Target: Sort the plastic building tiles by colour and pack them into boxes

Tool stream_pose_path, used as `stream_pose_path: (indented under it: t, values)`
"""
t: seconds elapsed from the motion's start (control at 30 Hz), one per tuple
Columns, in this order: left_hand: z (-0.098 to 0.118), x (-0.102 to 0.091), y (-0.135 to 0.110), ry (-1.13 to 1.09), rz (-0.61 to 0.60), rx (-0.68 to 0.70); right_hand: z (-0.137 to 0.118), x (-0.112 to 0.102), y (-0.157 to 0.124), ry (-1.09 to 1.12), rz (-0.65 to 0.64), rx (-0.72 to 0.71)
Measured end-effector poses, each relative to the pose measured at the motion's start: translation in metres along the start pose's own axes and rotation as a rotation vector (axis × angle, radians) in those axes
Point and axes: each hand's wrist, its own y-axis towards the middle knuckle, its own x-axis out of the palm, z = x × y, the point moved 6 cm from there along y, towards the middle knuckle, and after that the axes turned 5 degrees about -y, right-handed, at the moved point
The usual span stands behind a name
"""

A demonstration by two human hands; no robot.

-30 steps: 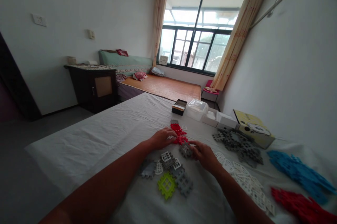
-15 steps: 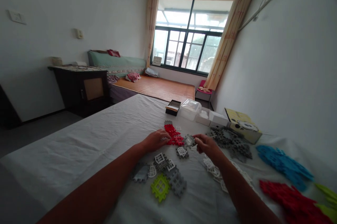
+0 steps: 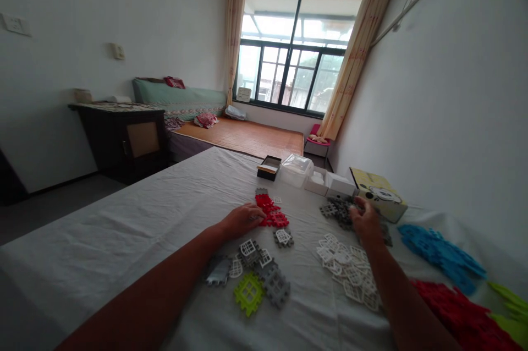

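My left hand (image 3: 242, 219) lies on the white sheet with its fingers stretched out, the tips touching a joined cluster of red interlocking tiles (image 3: 270, 213). My right hand (image 3: 365, 221) is out to the right over a pile of grey tiles (image 3: 336, 209). Its fingers curl down into the pile, and what they hold is hidden. A small grey-and-white tile (image 3: 283, 237) lies between the two hands. In front of my left forearm sits a group of grey and white tiles (image 3: 258, 257) with one lime-green tile (image 3: 248, 293).
White tiles (image 3: 348, 268) are scattered by my right forearm. Blue tiles (image 3: 439, 252), red tiles (image 3: 457, 312) and green tiles (image 3: 509, 312) lie at the right. A yellow box (image 3: 377, 194), white boxes (image 3: 334, 183), a clear tub (image 3: 296, 169) and a dark box (image 3: 268, 168) line the far edge.
My right hand has moved from beside the red cluster, where it held a grey tile, rightward to the grey pile. My left hand has stayed on the red tiles.
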Motion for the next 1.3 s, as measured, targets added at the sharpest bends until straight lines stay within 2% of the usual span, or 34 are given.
stream_pose_path:
  t: [0.07,0.13,0.17,0.2,0.3,0.43,0.57,0.63,0.73,0.9,0.97,1.03,1.1,1.17,1.23,1.3]
  values:
    - [0.001,0.0,0.0,0.004,-0.002,0.004,-0.035,0.036,-0.026,-0.082,-0.326,-0.171]
    - [0.003,-0.001,0.0,0.012,-0.008,0.0,-0.063,0.071,-0.064,-0.165,-0.645,-0.312]
    - [0.004,-0.002,0.0,0.016,-0.01,-0.004,-0.073,0.084,-0.082,-0.215,-0.733,-0.366]
    - [0.005,-0.002,0.0,0.019,-0.011,-0.008,-0.081,0.092,-0.096,-0.268,-0.768,-0.411]
    - [0.008,-0.003,0.001,0.02,-0.009,0.0,-0.094,0.103,-0.12,-0.393,-0.743,-0.525]
    - [0.005,-0.001,0.0,0.013,0.002,0.023,-0.111,0.1,-0.13,-0.405,-0.711,-0.677]
    - [0.0,0.001,0.0,-0.01,0.016,0.035,-0.134,0.09,-0.133,-0.505,-0.552,-0.893]
    - [0.0,0.001,0.0,-0.013,0.017,0.03,-0.135,0.087,-0.129,-0.572,-0.486,-0.926]
    - [0.002,-0.001,0.0,-0.006,0.005,0.016,-0.121,0.082,-0.111,-0.52,-0.419,-0.806]
    - [0.007,-0.003,0.0,-0.012,-0.011,0.012,-0.066,0.063,-0.056,-0.224,-0.386,-0.335]
    - [0.007,-0.004,0.0,-0.019,-0.008,0.003,-0.043,0.046,-0.035,-0.141,-0.291,-0.176]
    - [0.007,-0.005,0.0,-0.026,-0.003,-0.006,-0.025,0.024,-0.017,-0.068,-0.131,-0.08]
    - [0.007,-0.005,0.0,-0.036,0.003,-0.003,-0.014,0.005,-0.006,-0.055,0.03,-0.067]
    - [0.006,-0.005,-0.001,-0.048,0.016,0.004,-0.013,-0.002,-0.002,-0.142,0.093,-0.135]
    - [0.004,-0.005,-0.001,-0.052,0.022,0.001,-0.025,0.006,-0.008,-0.255,0.023,-0.235]
    - [0.003,-0.004,0.0,-0.046,0.016,-0.003,-0.047,0.026,-0.025,-0.295,-0.158,-0.311]
